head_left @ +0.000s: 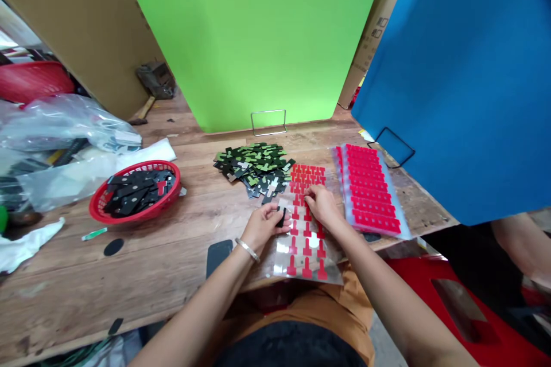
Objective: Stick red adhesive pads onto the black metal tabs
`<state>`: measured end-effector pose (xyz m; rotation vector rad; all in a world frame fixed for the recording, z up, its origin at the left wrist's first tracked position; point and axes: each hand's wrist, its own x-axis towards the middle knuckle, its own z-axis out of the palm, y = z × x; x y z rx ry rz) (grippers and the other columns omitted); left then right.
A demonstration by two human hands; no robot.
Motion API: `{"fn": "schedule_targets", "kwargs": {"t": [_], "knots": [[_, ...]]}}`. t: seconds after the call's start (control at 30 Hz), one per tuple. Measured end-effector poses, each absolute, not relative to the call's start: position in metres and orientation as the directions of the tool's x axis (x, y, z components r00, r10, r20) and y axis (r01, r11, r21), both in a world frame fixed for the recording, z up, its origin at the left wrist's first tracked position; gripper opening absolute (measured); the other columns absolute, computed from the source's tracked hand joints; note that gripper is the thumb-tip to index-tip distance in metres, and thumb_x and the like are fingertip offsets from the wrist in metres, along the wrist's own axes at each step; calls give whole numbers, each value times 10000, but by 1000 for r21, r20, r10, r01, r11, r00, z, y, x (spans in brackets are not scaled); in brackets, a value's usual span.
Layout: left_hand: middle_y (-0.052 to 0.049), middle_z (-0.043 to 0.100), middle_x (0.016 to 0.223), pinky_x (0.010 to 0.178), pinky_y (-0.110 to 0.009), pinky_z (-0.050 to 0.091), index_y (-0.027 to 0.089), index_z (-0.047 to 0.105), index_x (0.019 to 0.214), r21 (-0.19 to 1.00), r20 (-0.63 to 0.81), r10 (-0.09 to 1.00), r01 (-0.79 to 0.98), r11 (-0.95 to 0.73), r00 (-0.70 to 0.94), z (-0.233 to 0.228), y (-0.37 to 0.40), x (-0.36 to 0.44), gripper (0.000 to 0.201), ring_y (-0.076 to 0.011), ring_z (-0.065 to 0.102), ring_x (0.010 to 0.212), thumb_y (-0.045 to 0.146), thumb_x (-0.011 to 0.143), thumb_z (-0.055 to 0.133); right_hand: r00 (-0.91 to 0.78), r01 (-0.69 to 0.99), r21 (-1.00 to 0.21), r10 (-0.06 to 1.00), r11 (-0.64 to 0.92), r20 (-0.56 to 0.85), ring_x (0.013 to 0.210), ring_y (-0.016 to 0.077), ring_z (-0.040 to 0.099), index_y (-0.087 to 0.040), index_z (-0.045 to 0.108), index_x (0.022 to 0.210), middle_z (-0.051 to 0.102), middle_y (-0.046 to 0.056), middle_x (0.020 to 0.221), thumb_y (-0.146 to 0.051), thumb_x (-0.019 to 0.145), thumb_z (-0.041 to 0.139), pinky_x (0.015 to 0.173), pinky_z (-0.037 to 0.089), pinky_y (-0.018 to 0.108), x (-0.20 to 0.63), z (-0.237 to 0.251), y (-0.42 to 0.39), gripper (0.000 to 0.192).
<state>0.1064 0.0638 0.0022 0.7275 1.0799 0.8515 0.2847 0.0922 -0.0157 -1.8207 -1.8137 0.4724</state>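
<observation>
A clear plastic sheet (282,266) with rows of red T-shaped stickers (307,246) lies at the table's front edge. Over its left side, my left hand (267,222) pinches a small black piece (282,218). My right hand (321,203) rests on the sheet's upper part, thumb and fingers together at one of the red stickers; whether it has lifted one is hidden. Just beyond the sheet is a heap of black and green flat pieces (256,163). More sheets of red stickers (372,189) are stacked to the right.
A red basket (97,209) of black pieces stands at the left, near plastic bags (73,126). A dark phone-like slab (218,255) lies by my left forearm. Green (258,40) and blue (465,86) panels stand behind. At far right another person's arm (523,246) shows.
</observation>
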Motion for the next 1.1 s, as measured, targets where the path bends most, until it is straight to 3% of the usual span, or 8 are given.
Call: {"fn": "schedule_targets", "kwargs": {"t": [0.3, 0.47, 0.7, 0.93, 1.1], "knots": [[-42, 653, 648, 503, -222, 535, 117, 518, 792, 866, -435, 880, -179, 467, 189, -11, 103, 135, 86, -112, 625, 510, 77, 743, 577, 30, 860, -511, 999, -9, 32, 622, 142, 529, -174, 592, 698, 592, 37, 693, -118, 693, 545, 554, 335, 226, 285, -14, 107, 73], [-28, 652, 652, 475, -201, 519, 127, 527, 754, 872, -444, 881, -147, 466, 161, -15, 111, 141, 93, -93, 608, 486, 112, 727, 615, 61, 883, -470, 995, -16, 80, 725, 166, 529, -171, 623, 806, 583, 78, 843, -154, 743, 530, 613, 345, 249, 278, -16, 97, 114], [-40, 658, 696, 455, -181, 504, 129, 525, 754, 872, -460, 872, -98, 479, 164, -14, 113, 141, 58, -78, 594, 473, 105, 748, 578, 58, 894, -447, 991, 0, 116, 804, 188, 501, -172, 613, 745, 551, 77, 830, -154, 762, 500, 683, 349, 268, 273, -19, 91, 115], [-54, 664, 738, 479, -208, 519, 142, 503, 782, 870, -464, 873, -110, 481, 152, -18, 112, 141, 77, -97, 612, 512, 121, 759, 573, 46, 822, -562, 973, 93, 228, 767, 168, 476, -180, 525, 691, 527, 34, 766, -131, 695, 495, 718, 356, 264, 279, -21, 88, 58], [-43, 661, 723, 466, -195, 508, 145, 495, 758, 863, -474, 869, -122, 490, 144, -19, 115, 143, 101, -93, 606, 504, 117, 745, 591, 136, 593, -798, 963, 110, 234, 645, 136, 484, -190, 497, 689, 521, -12, 682, -172, 703, 483, 624, 372, 242, 289, -21, 84, 27]]}}
